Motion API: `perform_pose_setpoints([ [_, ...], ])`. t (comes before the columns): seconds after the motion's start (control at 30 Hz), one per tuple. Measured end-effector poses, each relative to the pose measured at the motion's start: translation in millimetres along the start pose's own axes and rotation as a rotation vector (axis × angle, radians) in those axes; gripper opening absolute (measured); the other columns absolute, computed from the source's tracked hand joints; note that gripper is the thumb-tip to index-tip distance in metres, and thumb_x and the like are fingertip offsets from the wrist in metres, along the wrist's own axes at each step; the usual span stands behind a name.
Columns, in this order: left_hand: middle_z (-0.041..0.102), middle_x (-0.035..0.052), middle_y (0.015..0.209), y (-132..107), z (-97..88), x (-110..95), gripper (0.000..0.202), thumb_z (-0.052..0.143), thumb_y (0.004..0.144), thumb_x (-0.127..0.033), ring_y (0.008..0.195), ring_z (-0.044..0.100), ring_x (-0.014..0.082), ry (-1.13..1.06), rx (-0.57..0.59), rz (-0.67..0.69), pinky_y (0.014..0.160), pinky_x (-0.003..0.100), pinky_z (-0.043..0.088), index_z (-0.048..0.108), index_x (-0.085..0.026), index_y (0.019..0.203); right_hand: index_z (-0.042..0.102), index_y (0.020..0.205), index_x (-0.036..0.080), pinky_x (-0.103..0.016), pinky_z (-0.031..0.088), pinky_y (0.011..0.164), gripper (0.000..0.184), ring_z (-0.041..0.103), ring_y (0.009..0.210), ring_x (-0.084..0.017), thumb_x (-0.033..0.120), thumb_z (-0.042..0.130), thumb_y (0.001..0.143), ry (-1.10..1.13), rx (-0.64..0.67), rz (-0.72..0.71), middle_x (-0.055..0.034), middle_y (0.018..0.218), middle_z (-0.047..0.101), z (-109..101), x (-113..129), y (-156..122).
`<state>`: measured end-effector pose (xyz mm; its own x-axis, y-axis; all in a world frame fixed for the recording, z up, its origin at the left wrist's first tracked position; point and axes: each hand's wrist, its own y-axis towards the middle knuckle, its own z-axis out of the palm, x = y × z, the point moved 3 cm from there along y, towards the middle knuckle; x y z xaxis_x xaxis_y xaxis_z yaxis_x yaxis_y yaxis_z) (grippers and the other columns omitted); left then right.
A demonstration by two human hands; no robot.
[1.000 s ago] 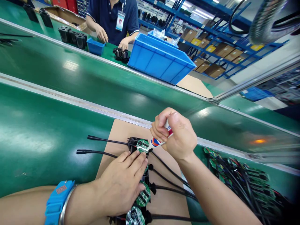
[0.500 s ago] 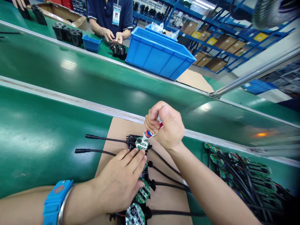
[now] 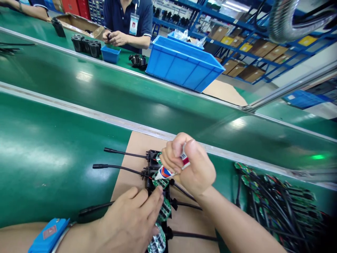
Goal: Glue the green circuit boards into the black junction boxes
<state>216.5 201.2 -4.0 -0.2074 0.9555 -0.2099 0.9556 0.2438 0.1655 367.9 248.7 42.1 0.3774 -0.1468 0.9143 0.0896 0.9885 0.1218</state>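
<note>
In my right hand [image 3: 193,165] is a white glue tube [image 3: 165,173] with red and blue print, gripped in a fist and tilted nozzle-down. Its tip meets a round green circuit board [image 3: 161,182], the second in a column seated in black housings [image 3: 151,171]. My left hand [image 3: 137,211] lies over the lower boards, fingers stretched out and fingertips by the second board's near edge. Another circuit board [image 3: 164,209] shows beside those fingers, and the lowest board [image 3: 157,242] is partly covered. Black cables [image 3: 118,168] run out from both sides of the housings.
Brown cardboard [image 3: 131,154] lies under the housings. To the right sits a pile of wired circuit boards [image 3: 281,200]. Across the green line, a co-worker [image 3: 129,24] handles a small dark part near a blue bin [image 3: 184,63] and a small blue tray [image 3: 110,55].
My right hand has brought the tube from the top board down to the second one. My left hand has slid nearer, uncovering that board. The co-worker's hands have moved left and up.
</note>
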Motion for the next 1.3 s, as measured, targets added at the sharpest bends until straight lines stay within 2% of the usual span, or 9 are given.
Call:
perform_pose_setpoints([
  [0.17,0.049,0.0093,0.140,-2,5.1,1,0.053,0.033,0.099,-0.043,0.099,0.049,0.0228,0.035,-0.044,0.037,0.077,0.036,0.031,0.051,-0.010,0.135,0.046,0.073,0.018,-0.019,0.019,0.040,0.034,0.021,0.040,-0.005,0.041,0.041,0.097,-0.023,0.017,0.014,0.0056,0.051,0.025,-1,-13,0],
  [0.33,0.051,0.0044,0.139,-3,-4.5,1,0.050,0.038,0.098,-0.044,0.102,0.049,0.0217,0.034,0.010,-0.001,0.082,0.034,0.032,0.054,-0.014,0.134,0.047,0.073,0.018,-0.019,0.019,0.041,0.035,0.022,0.041,-0.006,0.042,0.040,0.097,-0.058,0.023,0.045,0.0053,0.051,0.024,-2,-2,-6],
  [0.43,0.050,0.0049,0.140,-2,-10.3,2,0.049,0.039,0.097,-0.045,0.099,0.050,0.0212,0.033,0.026,-0.005,0.081,0.034,0.032,0.055,-0.015,0.133,0.048,0.074,0.018,-0.020,0.020,0.042,0.035,0.023,0.042,-0.006,0.043,0.039,0.098,-0.066,0.034,0.070,0.0053,0.052,0.024,-2,5,-12],
  [0.67,0.050,0.0070,0.140,-4,-7.5,2,0.050,0.039,0.097,-0.044,0.099,0.049,0.0219,0.013,0.014,0.005,0.080,0.034,0.031,0.056,-0.013,0.132,0.049,0.073,0.017,-0.020,0.023,0.042,0.035,0.025,0.041,-0.006,0.042,0.041,0.097,-0.102,-0.005,0.009,0.0053,0.051,0.027,-7,16,-14],
  [0.97,0.050,0.0059,0.140,-4,-7.6,3,0.050,0.039,0.097,-0.045,0.100,0.049,0.0236,0.010,0.011,0.002,0.081,0.035,0.031,0.055,-0.013,0.133,0.049,0.073,0.017,-0.021,0.022,0.041,0.035,0.025,0.041,-0.006,0.042,0.041,0.097,-0.150,0.001,-0.028,0.0052,0.051,0.027,-10,2,-5],
  [1.1,0.050,0.0076,0.139,-3,-12.6,4,0.049,0.042,0.096,-0.044,0.098,0.050,0.0219,-0.002,0.021,0.014,0.080,0.035,0.034,0.057,-0.011,0.130,0.050,0.073,0.017,-0.022,0.022,0.041,0.035,0.027,0.041,-0.006,0.042,0.044,0.096,-0.167,-0.008,-0.056,0.0050,0.051,0.028,-12,9,-7],
  [1.17,0.053,0.0066,0.136,-7,-13.8,0,0.047,0.044,0.096,-0.043,0.093,0.051,0.0195,0.001,-0.027,0.027,0.076,0.033,0.037,0.058,-0.013,0.129,0.049,0.073,0.017,-0.022,0.024,0.042,0.034,0.027,0.042,-0.006,0.043,0.046,0.095,-0.135,-0.019,-0.051,0.0050,0.051,0.028,-11,19,-13],
  [1.3,0.062,0.0054,0.124,-22,-8.4,-18,0.038,0.040,0.098,-0.037,0.070,0.052,0.0141,-0.047,-0.226,0.128,0.059,0.029,0.038,0.063,-0.016,0.118,0.047,0.074,0.019,-0.023,0.026,0.045,0.035,0.029,0.043,-0.007,0.046,0.044,0.095,-0.059,-0.057,0.017,0.0044,0.052,0.026,2,32,-31],
])
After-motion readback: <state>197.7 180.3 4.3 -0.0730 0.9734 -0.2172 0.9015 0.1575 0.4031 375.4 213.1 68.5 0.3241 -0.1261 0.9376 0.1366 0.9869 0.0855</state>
